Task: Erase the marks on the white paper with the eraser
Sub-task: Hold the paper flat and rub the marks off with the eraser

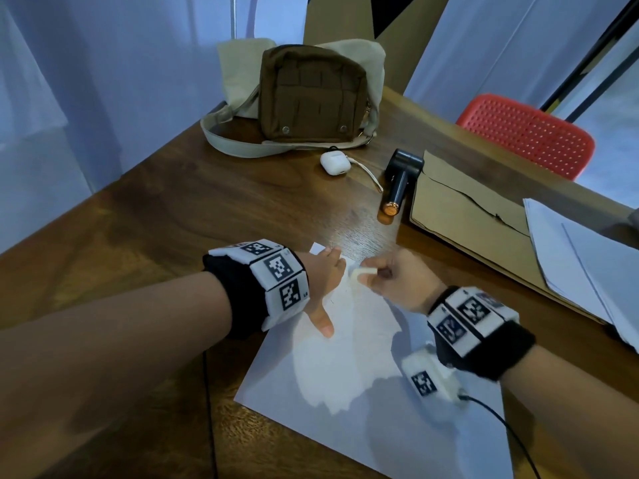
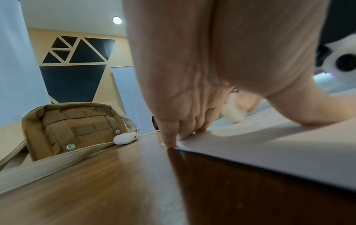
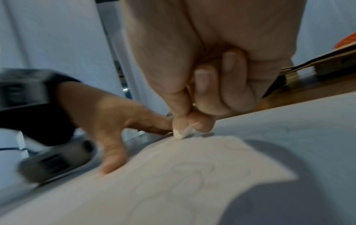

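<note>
A white sheet of paper lies on the wooden table, with faint pencil marks near its far end. My left hand rests flat on the paper's far left corner, fingers straight, thumb spread toward me. My right hand pinches a small white eraser between thumb and forefinger. The eraser's tip touches the paper close to the left hand's fingers. In the left wrist view the fingertips press the paper's corner, and the eraser shows blurred behind them.
A brown bag stands at the table's far side. A white earbud case with a cord and a dark cylindrical tool lie ahead of the paper. Cardboard and loose sheets lie to the right, a red chair beyond.
</note>
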Demonstrator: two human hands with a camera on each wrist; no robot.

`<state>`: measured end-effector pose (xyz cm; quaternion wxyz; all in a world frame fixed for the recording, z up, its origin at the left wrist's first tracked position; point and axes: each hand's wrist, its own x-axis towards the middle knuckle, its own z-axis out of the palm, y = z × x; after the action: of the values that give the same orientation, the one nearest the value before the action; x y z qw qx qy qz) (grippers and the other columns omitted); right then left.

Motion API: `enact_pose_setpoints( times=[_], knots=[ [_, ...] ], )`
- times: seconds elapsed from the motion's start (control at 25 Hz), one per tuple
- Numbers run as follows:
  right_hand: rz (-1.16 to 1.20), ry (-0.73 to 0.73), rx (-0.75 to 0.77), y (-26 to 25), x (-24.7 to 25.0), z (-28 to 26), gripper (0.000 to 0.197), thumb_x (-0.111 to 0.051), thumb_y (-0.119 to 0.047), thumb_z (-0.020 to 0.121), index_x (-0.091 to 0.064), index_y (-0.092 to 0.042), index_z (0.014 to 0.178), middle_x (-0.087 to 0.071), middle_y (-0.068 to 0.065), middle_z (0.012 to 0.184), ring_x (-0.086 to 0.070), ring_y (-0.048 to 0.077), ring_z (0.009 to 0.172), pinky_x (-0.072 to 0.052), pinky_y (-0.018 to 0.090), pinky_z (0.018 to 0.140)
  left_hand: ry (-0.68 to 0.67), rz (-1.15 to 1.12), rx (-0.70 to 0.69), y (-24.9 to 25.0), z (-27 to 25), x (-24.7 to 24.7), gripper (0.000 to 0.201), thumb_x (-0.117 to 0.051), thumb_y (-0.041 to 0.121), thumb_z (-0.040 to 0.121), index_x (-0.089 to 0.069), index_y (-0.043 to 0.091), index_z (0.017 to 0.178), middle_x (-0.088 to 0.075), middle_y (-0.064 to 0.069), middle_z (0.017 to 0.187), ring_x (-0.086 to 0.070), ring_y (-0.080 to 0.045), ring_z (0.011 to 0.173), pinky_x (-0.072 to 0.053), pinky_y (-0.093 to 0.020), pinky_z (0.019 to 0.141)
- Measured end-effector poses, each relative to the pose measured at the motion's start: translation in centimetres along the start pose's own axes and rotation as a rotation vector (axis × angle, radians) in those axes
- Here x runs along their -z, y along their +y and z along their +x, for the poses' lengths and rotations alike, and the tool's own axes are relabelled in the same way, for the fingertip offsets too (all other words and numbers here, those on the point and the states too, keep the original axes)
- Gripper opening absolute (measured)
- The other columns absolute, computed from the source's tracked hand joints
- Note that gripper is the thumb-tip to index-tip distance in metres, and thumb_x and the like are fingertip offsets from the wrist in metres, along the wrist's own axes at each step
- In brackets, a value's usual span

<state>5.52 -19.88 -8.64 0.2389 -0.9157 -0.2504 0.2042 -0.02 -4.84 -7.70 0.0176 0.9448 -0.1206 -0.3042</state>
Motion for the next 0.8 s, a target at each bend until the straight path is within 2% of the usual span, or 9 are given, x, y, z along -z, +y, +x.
enact_pose_setpoints(
  times=[0.12,0.24,0.32,0.36,0.4,0.48,0.56,0.68,0.8],
  knots=[
    [-0.034,-0.201,0.101,0.4,-0.4,-2.9,0.02,-0.061,-0.015,0.087,-0.072,-0.018,0.104,-0.064,-0.014,0.068,-0.054,0.0,0.061,-0.043,0.011,0.068,0.003,-0.005,0.01,0.0,0.3,-0.2,0.116,-0.068,0.047,0.079,0.013,0.001,0.148,0.02,-0.014,0.156,0.012,-0.025,0.146,-0.01,-0.038,0.119],
    [-0.064,-0.187,0.062,0.0,0.5,-1.2,0.022,-0.061,-0.019,0.087,-0.071,-0.022,0.107,-0.072,0.005,0.092,-0.061,0.013,0.077,-0.05,0.028,0.08,-0.029,-0.026,0.015,0.1,0.1,0.2,0.12,-0.066,0.054,0.076,0.014,0.002,0.148,0.02,-0.014,0.156,0.012,-0.026,0.146,-0.01,-0.039,0.119],
    [-0.132,-0.071,0.026,-0.7,0.6,0.7,0.023,-0.058,-0.019,0.089,-0.069,-0.02,0.11,-0.069,0.005,0.092,-0.061,0.017,0.085,-0.049,0.031,0.083,-0.063,-0.047,0.0,0.0,-0.2,0.3,0.151,-0.054,0.089,0.043,0.012,0.005,0.149,0.018,-0.012,0.157,0.009,-0.026,0.147,-0.013,-0.038,0.117],
    [-0.167,-0.022,0.031,-1.0,0.3,0.9,0.023,-0.057,-0.019,0.09,-0.069,-0.02,0.109,-0.066,0.001,0.087,-0.058,0.015,0.081,-0.046,0.028,0.079,-0.074,-0.008,-0.018,0.0,-0.4,0.3,0.171,-0.037,0.099,0.014,0.01,0.006,0.149,0.016,-0.011,0.157,0.006,-0.025,0.147,-0.016,-0.038,0.116],
    [-0.186,0.006,0.053,-1.0,-0.2,0.5,0.022,-0.057,-0.019,0.09,-0.07,-0.021,0.108,-0.063,-0.001,0.082,-0.053,0.011,0.074,-0.042,0.025,0.075,-0.085,0.01,-0.011,-0.1,-0.5,0.4,0.179,-0.027,0.099,0.001,0.009,0.006,0.15,0.015,-0.011,0.158,0.003,-0.025,0.147,-0.018,-0.038,0.116],
    [-0.169,-0.08,0.127,-0.7,-0.9,-1.8,0.021,-0.058,-0.018,0.089,-0.071,-0.024,0.104,-0.065,-0.001,0.081,-0.047,0.003,0.064,-0.038,0.019,0.072,-0.062,-0.019,0.01,-0.2,-0.3,0.1,0.149,-0.055,0.088,0.044,0.01,0.007,0.15,0.016,-0.01,0.158,0.005,-0.023,0.147,-0.015,-0.037,0.117],
    [-0.115,-0.251,0.168,-0.4,-0.7,-3.4,0.02,-0.06,-0.016,0.087,-0.072,-0.023,0.101,-0.069,0.0,0.083,-0.048,0.004,0.062,-0.039,0.013,0.068,-0.005,-0.039,0.022,0.1,-0.4,0.0,0.117,-0.066,0.053,0.077,0.013,0.006,0.149,0.019,-0.01,0.157,0.009,-0.023,0.147,-0.012,-0.037,0.117],
    [-0.129,-0.147,0.093,-0.4,0.2,-0.8,0.02,-0.06,-0.017,0.087,-0.073,-0.021,0.102,-0.064,-0.002,0.073,-0.055,0.008,0.066,-0.046,0.02,0.069,0.015,0.011,0.013,0.3,-0.6,0.1,0.112,-0.064,0.049,0.081,0.012,0.005,0.149,0.018,-0.01,0.158,0.005,-0.024,0.147,-0.013,-0.036,0.117],
    [-0.108,-0.011,0.038,-0.5,-0.1,0.6,0.021,-0.059,-0.018,0.088,-0.071,-0.02,0.105,-0.07,0.002,0.088,-0.061,0.018,0.084,-0.051,0.034,0.084,0.018,0.016,0.005,0.2,-0.4,0.0,0.112,-0.064,0.051,0.08,0.01,0.006,0.15,0.015,-0.01,0.158,0.002,-0.025,0.147,-0.016,-0.037,0.116]
  ],
)
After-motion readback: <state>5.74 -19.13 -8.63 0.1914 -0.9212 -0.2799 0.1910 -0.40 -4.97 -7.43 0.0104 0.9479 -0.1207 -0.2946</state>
